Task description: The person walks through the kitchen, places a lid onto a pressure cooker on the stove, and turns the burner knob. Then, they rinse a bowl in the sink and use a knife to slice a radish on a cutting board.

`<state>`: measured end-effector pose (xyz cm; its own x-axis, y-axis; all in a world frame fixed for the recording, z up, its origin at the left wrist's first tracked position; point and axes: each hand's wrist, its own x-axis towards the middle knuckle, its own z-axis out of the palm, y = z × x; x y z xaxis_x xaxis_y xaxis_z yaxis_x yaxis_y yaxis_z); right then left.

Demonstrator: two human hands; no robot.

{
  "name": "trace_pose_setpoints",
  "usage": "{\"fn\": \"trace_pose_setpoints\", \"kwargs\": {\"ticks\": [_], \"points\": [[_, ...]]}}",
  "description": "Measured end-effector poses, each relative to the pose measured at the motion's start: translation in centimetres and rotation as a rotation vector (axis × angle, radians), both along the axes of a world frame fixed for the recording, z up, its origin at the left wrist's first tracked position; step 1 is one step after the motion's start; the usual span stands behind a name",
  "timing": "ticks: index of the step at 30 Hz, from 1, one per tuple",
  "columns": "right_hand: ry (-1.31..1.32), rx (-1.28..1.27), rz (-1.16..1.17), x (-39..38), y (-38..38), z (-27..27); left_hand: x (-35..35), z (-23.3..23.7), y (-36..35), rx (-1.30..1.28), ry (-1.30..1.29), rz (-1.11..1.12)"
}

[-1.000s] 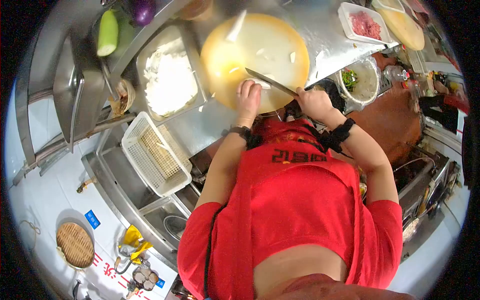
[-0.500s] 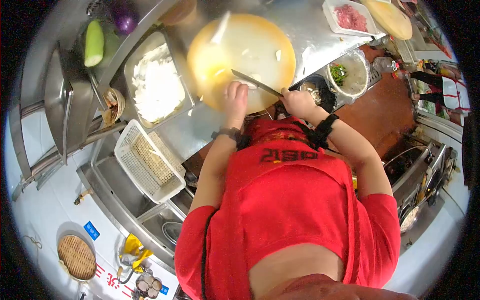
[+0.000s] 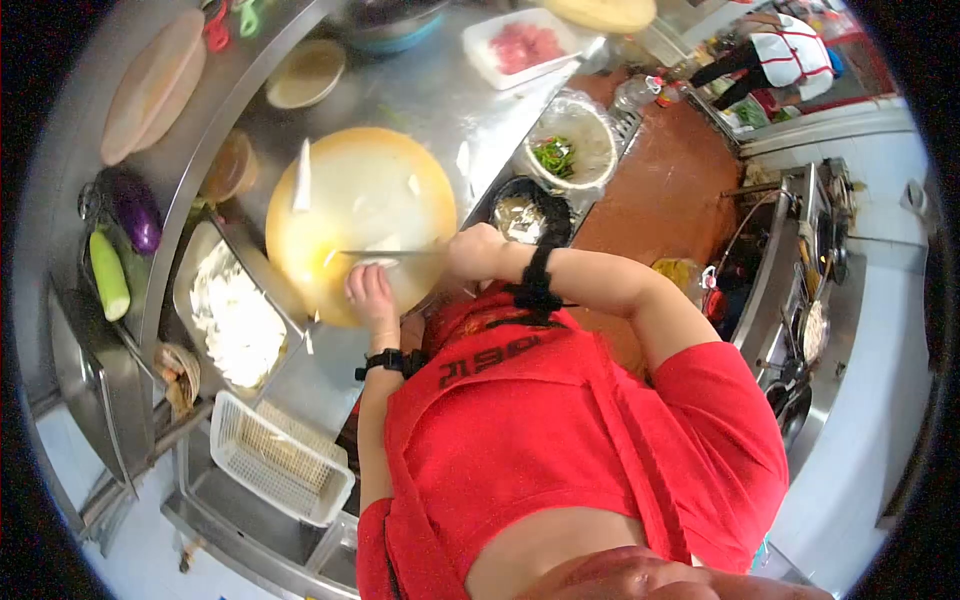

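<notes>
A round yellow cutting board (image 3: 340,200) lies on the steel counter (image 3: 440,100). My left hand (image 3: 370,292) presses down on a white vegetable piece (image 3: 382,262) at the board's near edge. My right hand (image 3: 474,250) is shut on the handle of a knife (image 3: 390,252); its blade lies level across the board, just above my left fingers. A few white scraps (image 3: 302,175) are scattered over the board. Both wrists wear black bands.
Left of the board sits a metal tray of chopped white vegetable (image 3: 235,322), with a white plastic basket (image 3: 275,455) below it. An eggplant (image 3: 135,210) and a green gourd (image 3: 108,275) rest on the shelf. To the right stand a black bowl (image 3: 525,215), a bowl of greens (image 3: 560,150) and a meat tray (image 3: 520,45). Another person (image 3: 770,50) stands far off.
The view has swung, so the board and counter sit lower and further left. The knife blade went from slanted to level. Both hands stay at the board's near edge.
</notes>
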<state>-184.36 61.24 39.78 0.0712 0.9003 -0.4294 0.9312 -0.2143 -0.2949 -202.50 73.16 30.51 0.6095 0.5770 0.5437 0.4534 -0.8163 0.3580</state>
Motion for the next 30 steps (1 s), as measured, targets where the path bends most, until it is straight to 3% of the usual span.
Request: {"fn": "trace_pose_setpoints", "kwargs": {"ticks": [7,12,17,22,26,30], "points": [[0.056,-0.003,-0.08,0.7,-0.6,1.9,-0.3,-0.2,0.2,-0.037,0.01,0.026],[-0.013,-0.062,-0.031,-0.3,-0.5,-1.8,-0.1,0.2,0.0,-0.021,-0.007,0.044],[-0.029,0.141,-0.07,-0.1,-0.7,1.1,-0.2,1.0,0.0,-0.079,0.004,0.033],[-0.061,0.154,-0.027,-0.7,-0.3,-2.1,0.2,0.8,-0.1,-0.064,-0.07,0.034],[-0.061,0.119,-0.002,0.0,0.0,0.7,0.1,0.7,0.0,-0.034,-0.098,0.024],[-0.04,0.192,-0.04,-0.5,-0.3,-0.1,0.0,1.3,-0.1,-0.068,-0.062,0.009]]}}
